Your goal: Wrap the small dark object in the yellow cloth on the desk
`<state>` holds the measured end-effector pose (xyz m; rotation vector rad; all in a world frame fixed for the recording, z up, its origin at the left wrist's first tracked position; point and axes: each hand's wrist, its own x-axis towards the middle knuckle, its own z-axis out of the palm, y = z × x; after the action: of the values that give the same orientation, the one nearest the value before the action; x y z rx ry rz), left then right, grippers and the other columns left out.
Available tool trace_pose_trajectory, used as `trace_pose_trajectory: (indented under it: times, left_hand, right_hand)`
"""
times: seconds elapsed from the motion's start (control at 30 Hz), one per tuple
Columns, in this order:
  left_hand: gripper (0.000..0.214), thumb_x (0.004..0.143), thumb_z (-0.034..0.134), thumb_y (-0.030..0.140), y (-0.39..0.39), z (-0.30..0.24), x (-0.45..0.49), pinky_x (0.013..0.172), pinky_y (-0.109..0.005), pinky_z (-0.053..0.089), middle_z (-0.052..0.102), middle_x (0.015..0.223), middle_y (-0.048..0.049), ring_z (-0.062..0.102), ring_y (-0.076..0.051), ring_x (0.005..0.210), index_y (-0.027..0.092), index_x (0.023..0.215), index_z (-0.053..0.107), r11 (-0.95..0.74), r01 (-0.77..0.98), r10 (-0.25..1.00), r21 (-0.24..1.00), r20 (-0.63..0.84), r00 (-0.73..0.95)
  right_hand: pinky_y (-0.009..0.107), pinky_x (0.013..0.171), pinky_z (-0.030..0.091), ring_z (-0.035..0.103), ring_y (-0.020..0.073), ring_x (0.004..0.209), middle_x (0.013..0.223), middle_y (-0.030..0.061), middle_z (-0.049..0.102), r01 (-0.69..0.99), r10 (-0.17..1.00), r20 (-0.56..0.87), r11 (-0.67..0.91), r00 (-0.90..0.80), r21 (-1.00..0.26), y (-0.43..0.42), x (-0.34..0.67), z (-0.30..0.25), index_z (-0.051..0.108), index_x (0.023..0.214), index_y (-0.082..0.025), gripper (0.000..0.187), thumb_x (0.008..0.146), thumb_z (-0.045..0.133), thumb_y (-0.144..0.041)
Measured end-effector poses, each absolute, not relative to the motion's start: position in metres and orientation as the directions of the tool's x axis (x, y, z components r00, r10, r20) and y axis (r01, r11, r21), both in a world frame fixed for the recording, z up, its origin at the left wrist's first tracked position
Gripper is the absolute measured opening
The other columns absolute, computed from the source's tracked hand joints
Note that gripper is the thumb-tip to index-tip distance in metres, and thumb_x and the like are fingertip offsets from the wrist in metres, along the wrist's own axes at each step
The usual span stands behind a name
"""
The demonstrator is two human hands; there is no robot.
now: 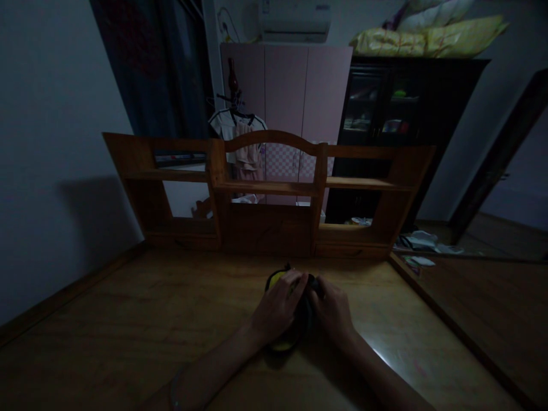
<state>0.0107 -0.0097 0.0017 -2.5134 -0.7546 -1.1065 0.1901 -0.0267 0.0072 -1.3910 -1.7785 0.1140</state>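
Both my hands rest on a small yellow-and-black object (277, 278) lying on the wooden desk (128, 319), just in front of the shelf unit. My left hand (280, 308) covers its left side with the fingers curled over the top. Pressed against its right side, my right hand (331, 311) has the fingers bent around the dark part. The object is mostly hidden under my hands, and the dim light keeps me from making out what it is.
A low wooden shelf unit (269, 188) with an arched middle stands along the desk's back edge. Behind it are a pink wardrobe (299, 91), hanging clothes (244, 142) and a dark glass cabinet (385, 114). Papers (422, 240) lie on the floor at right.
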Motion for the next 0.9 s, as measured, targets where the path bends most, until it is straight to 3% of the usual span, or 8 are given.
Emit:
trace_pose_trajectory:
  times: [0.17,0.37,0.57,0.73,0.9]
  left_hand:
    - [0.082,0.083,0.047,0.013,-0.012,0.002,0.009,0.106,-0.046,0.040,0.038,0.141,-0.0197,0.036,-0.030,0.133,0.010,0.150,0.000,-0.806,0.586,0.475,0.086,0.684,0.553]
    - [0.084,0.086,0.049,0.024,-0.012,0.004,0.008,0.106,-0.043,0.040,0.042,0.139,-0.0196,0.039,-0.029,0.131,0.009,0.150,-0.003,-0.801,0.583,0.509,0.139,0.670,0.540]
    - [0.077,0.093,0.042,0.020,-0.016,0.000,0.001,0.099,-0.042,0.047,0.046,0.133,-0.0234,0.043,-0.027,0.127,0.006,0.149,-0.008,-0.787,0.614,0.449,0.067,0.745,0.494]
    - [0.072,0.093,0.040,0.011,-0.021,-0.001,-0.002,0.101,-0.044,0.045,0.048,0.132,-0.0241,0.043,-0.028,0.129,0.003,0.149,-0.004,-0.794,0.605,0.312,-0.056,0.817,0.485]
    - [0.072,0.092,0.041,0.010,-0.021,0.002,-0.001,0.102,-0.043,0.045,0.048,0.133,-0.0236,0.042,-0.027,0.130,0.003,0.148,-0.004,-0.789,0.612,0.337,-0.050,0.798,0.499]
  right_hand:
    - [0.023,0.052,0.035,0.057,0.0163,0.057,0.065,0.0025,0.063,0.724,0.840,0.543,0.383,-0.014,-0.574,-0.030,0.190,0.011,0.058,0.077,-0.018,0.019,0.089,0.052,-0.032]
    - [0.025,0.061,0.045,0.063,0.0201,0.069,0.076,0.0043,0.070,0.504,0.914,0.403,0.370,-0.049,-0.780,-0.027,0.186,0.020,0.068,0.088,-0.015,0.028,0.089,0.052,-0.038]
    - [0.033,0.077,0.051,0.064,0.0237,0.090,0.094,0.0042,0.071,0.130,0.939,0.208,0.251,-0.275,-0.959,-0.025,0.187,0.028,0.070,0.101,-0.016,0.028,0.086,0.056,-0.036]
    - [0.033,0.079,0.051,0.063,0.0234,0.091,0.096,0.0051,0.070,0.099,0.930,0.239,0.275,-0.278,-0.956,-0.034,0.185,0.036,0.070,0.101,-0.015,0.028,0.085,0.057,-0.034]
    - [0.032,0.080,0.050,0.063,0.0238,0.091,0.096,0.0047,0.070,0.110,0.938,0.233,0.268,-0.258,-0.957,-0.036,0.183,0.039,0.069,0.102,-0.015,0.028,0.086,0.057,-0.034]
